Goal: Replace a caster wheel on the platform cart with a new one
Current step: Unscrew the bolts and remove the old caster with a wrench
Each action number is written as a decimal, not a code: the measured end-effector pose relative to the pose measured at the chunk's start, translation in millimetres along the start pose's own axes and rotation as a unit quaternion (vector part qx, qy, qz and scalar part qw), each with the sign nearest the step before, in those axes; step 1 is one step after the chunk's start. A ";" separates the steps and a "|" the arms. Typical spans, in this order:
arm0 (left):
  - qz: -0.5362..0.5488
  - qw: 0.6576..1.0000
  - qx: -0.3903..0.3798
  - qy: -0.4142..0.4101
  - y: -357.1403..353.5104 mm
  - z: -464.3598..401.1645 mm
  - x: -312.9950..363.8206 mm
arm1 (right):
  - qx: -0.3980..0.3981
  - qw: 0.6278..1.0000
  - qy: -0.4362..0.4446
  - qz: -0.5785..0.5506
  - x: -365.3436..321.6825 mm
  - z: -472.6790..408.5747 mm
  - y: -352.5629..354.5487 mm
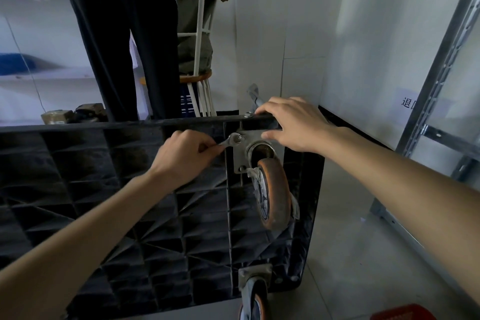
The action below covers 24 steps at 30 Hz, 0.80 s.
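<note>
His left hand pinched a wrench on the caster bolt while his right hand gripped the cart's edge.

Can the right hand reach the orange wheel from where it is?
Probably yes. The right hand grips the cart's top edge just above the mounting plate, and the orange wheel hangs right below with nothing between. The left hand and its wrench sit off to the side.

We cannot see the wrench handle inside our left hand. The lower caster is cut off by the bottom edge, and the standing person by the top.
</note>
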<state>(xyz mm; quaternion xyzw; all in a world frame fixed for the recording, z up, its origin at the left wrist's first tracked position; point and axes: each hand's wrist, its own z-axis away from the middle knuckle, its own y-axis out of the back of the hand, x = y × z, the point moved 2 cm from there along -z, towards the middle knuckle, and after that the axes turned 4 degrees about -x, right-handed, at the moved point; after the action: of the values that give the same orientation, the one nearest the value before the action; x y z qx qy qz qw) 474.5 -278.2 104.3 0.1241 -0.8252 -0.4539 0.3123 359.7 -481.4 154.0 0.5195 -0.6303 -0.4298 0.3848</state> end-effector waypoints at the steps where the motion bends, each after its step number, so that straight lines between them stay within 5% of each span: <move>1: -0.018 1.000 0.001 0.000 3.5 -3.4 1.5 | 0.000 1.000 0.001 0.000 0.0 0.0 -0.1; 11: -0.111 0.993 -0.011 -0.031 16.3 -11.0 12.1 | -0.001 1.000 0.000 -0.001 3.0 -2.6 -4.8; 20: 0.040 0.996 0.077 0.021 -24.9 7.9 0.3 | 0.004 1.000 -0.001 -0.003 3.5 -2.3 -5.4; 24: 0.186 0.978 0.070 0.065 -60.7 22.8 17.6 | 0.005 1.000 -0.003 -0.004 1.9 -1.8 -4.5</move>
<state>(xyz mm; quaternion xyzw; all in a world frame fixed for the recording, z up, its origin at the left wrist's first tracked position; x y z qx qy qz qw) 441.7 -305.2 52.2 0.0196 -0.8417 -0.3198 0.4347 362.5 -483.9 150.5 0.5225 -0.6318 -0.4296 0.3786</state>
